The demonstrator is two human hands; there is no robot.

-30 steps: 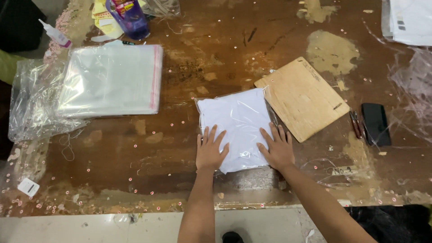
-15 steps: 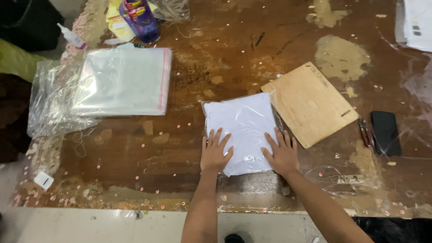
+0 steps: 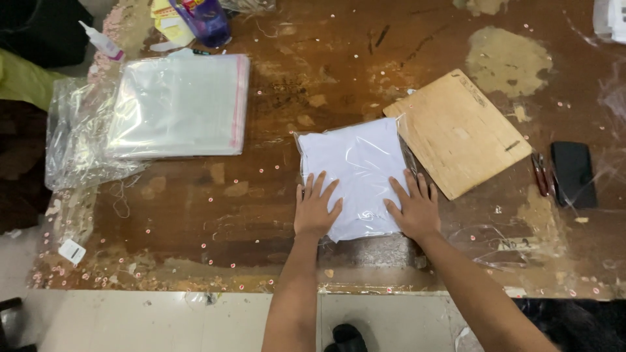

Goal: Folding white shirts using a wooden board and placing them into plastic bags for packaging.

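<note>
A folded white garment in a clear plastic bag (image 3: 355,163) lies flat on the worn brown table (image 3: 208,215). My left hand (image 3: 315,207) presses flat on its near left corner with fingers spread. Resting flat on the near right edge of the bag, my right hand (image 3: 412,207) also has its fingers apart. Neither hand grips anything. A thin wooden board (image 3: 456,130) lies just right of the bag, touching its edge.
A stack of clear plastic bags with a pink strip (image 3: 176,104) lies at the left, over crumpled plastic (image 3: 72,143). A black phone (image 3: 572,173) and small clippers (image 3: 540,175) are at the right. A blue tape dispenser (image 3: 207,19) and glue bottle (image 3: 101,40) sit at the far edge.
Both hands stay pressed on the near edge of the bagged garment. Only the camera view has shifted slightly.
</note>
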